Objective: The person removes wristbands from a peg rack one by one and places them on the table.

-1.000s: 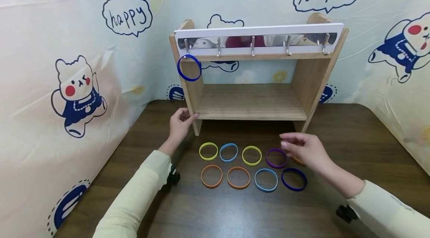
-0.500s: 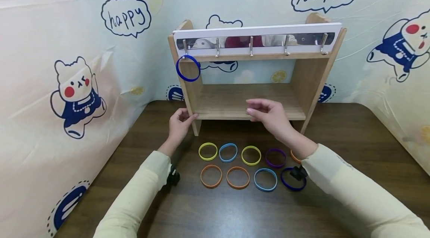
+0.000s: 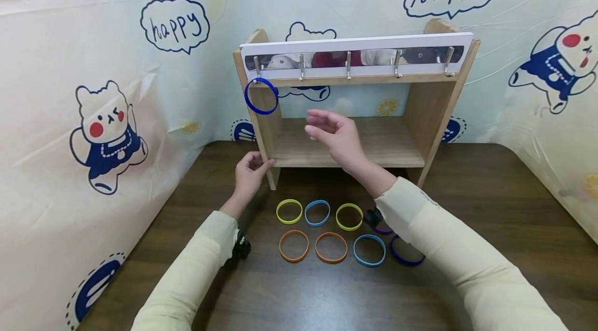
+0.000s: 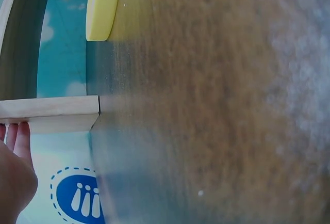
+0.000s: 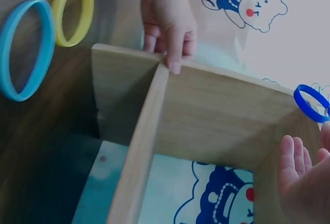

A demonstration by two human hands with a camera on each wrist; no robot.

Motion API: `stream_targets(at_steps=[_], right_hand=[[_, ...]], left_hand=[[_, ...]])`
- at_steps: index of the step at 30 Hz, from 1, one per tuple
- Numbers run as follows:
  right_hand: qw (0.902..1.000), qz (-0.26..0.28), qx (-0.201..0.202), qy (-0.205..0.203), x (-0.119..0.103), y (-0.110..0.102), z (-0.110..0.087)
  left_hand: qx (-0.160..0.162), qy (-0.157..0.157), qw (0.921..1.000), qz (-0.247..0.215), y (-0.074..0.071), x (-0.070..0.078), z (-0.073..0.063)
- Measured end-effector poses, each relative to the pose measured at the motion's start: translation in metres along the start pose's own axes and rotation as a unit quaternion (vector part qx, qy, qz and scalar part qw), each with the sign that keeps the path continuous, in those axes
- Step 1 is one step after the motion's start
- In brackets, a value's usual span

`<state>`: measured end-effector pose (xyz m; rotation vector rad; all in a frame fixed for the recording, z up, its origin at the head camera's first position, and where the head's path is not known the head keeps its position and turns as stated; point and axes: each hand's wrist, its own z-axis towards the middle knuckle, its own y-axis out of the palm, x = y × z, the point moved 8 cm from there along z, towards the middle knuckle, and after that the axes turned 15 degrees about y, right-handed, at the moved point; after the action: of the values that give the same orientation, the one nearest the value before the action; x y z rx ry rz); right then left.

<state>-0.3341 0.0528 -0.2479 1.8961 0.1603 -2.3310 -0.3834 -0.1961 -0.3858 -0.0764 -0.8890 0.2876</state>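
My left hand holds the lower left side panel of a small wooden shelf, thumb in front and fingers behind. The left wrist view shows its fingertips against the panel. My right hand hovers in front of the shelf's opening, fingers loosely bent and holding nothing. Up and to its left, a dark blue silicone wristband hangs from the leftmost metal hook. In the right wrist view my right hand is just below that blue wristband.
Two rows of wristbands lie on the dark wooden table: yellow, light blue, orange and dark blue. My right forearm partly covers the purple one. Several hooks line the white-framed rail. A printed cloth hangs behind.
My right hand has moved left and upward from above the purple wristband to the front of the shelf, toward the hanging blue band. My left hand has stayed on the panel.
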Motion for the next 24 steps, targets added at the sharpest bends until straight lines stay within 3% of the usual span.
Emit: stream_targets(at_steps=[11,18,24], right_hand=[[0.9997,0.021,0.005,0.007,-0.010,0.035,0.024],[0.9990,0.033,0.013,0.029,-0.011,0.049,0.033],[0.9976,0.055,0.036,0.021,-0.015,0.053,0.035]], left_hand=[[0.002,-0.005,1.0000,0.006,0.000,0.000,0.000],[0.005,-0.008,0.9999,0.009,0.000,-0.001,-0.001],[0.005,-0.005,1.0000,0.006,-0.001,-0.002,0.000]])
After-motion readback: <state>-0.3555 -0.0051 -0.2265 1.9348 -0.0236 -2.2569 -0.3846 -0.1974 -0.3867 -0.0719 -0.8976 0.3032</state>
